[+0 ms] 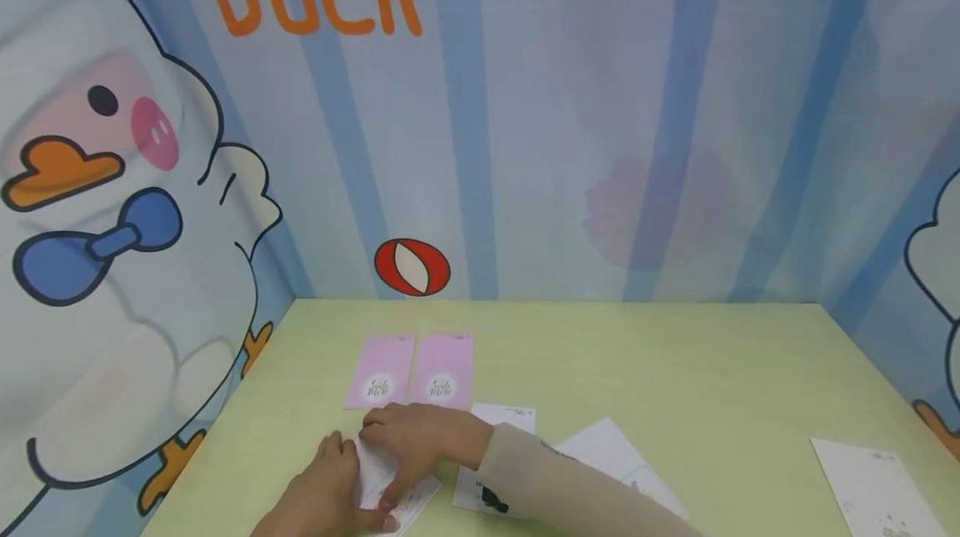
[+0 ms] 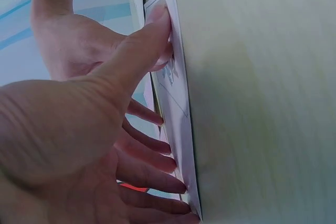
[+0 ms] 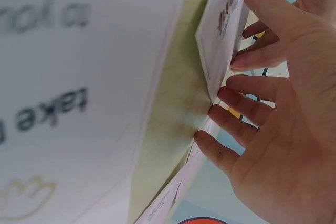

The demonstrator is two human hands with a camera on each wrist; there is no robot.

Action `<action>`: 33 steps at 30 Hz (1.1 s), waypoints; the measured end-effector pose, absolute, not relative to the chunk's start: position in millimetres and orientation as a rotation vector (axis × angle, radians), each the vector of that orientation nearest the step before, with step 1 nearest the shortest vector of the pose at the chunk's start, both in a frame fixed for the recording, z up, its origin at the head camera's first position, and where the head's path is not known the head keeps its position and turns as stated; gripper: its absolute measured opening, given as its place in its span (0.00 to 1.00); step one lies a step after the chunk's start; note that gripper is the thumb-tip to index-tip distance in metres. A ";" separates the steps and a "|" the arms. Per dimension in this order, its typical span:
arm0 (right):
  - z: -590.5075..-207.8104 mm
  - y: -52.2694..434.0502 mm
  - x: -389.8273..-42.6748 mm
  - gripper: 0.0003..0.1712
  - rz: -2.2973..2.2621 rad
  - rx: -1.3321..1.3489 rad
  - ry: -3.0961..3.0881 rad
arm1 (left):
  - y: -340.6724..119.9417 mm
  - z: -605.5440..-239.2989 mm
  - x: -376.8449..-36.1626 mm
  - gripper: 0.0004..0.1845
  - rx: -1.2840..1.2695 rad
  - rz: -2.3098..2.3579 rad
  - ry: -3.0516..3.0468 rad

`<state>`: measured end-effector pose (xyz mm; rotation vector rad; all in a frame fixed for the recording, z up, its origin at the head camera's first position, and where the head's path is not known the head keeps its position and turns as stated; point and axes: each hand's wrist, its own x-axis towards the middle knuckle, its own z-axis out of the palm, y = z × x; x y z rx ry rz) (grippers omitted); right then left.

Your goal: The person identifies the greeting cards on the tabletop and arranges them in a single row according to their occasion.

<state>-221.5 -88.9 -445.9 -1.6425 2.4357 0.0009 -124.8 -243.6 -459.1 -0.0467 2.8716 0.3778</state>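
A white printed card (image 1: pixel 412 506) lies on the table at the front, left of centre, partly hidden under both hands. On its left side rests my left hand (image 1: pixel 318 487); its fingers stretch along the card's edge and its thumb presses near the lower end. My right hand (image 1: pixel 420 437) reaches over from the right, fingertips at the far end and thumb touching the face. In the left wrist view the card (image 2: pixel 181 98) shows a thin printed border, with the left thumb on it. The right wrist view shows spread right fingers beside the card (image 3: pixel 215 40).
Two pink cards (image 1: pixel 442 370) lie side by side behind the hands. Under the right forearm, a white card with a black figure (image 1: pixel 493 500) and another tilted white card (image 1: pixel 607 454) show partly. A further white card (image 1: pixel 873 483) lies at the far right of the table (image 1: pixel 675 370).
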 end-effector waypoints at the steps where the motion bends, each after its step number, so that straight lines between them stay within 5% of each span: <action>1: -445.1 -90.0 -221.4 0.52 0.005 -1.642 2.438 | -243.6 -458.9 -125.4 0.67 -0.044 0.366 2.884; 18: -443.9 -90.6 -219.0 0.48 0.066 -1.625 2.492 | -244.1 -455.0 -132.7 0.61 -0.029 0.365 2.949; 25: -448.2 -88.5 -218.3 0.43 0.060 -1.605 2.495 | -251.3 -456.7 -133.4 0.40 -0.085 0.627 2.851; 33: -447.9 -84.6 -218.7 0.37 -0.042 -1.508 2.491 | -251.7 -457.4 -134.4 0.29 -0.132 0.740 2.757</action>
